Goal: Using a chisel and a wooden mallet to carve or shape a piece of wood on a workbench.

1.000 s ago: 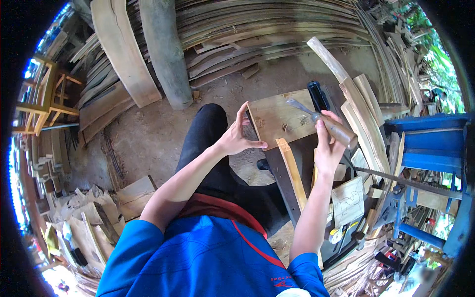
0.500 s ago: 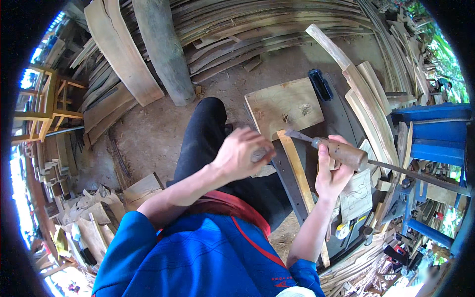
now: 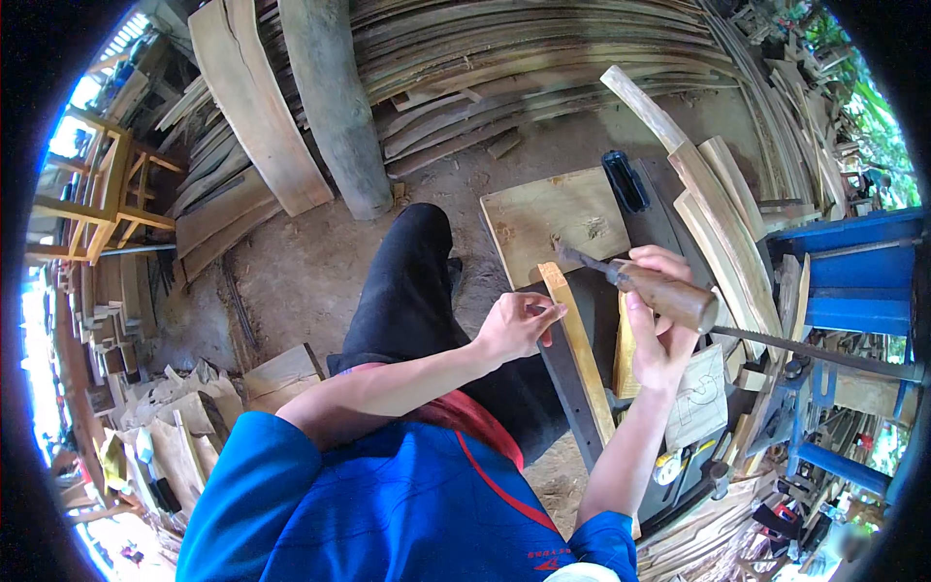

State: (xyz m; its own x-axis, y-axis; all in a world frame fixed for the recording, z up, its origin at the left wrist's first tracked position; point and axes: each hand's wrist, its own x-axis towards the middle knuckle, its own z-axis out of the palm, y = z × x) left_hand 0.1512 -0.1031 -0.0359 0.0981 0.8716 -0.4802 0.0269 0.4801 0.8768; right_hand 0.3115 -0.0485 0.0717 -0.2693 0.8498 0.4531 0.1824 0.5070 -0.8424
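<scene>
1 left hand half-curled at 1 wood strip, can't tell if gripping | 1 right hand wrapped round 1 chisel, blade over 1 flat board | 1 black tray just beside that | 1 fat log way back

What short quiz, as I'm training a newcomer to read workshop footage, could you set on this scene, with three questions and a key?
1. Multiple choice: what does the right hand hold? A) a hammer; B) a wooden-handled chisel-like tool; C) a paintbrush.
2. True or false: the black oblong tray lies at the right side of the flat wooden board.
3. Open question: which thing are the fingertips of the left hand nearest to?

Key: 1. B. 2. True. 3. The narrow wooden strip.
</scene>
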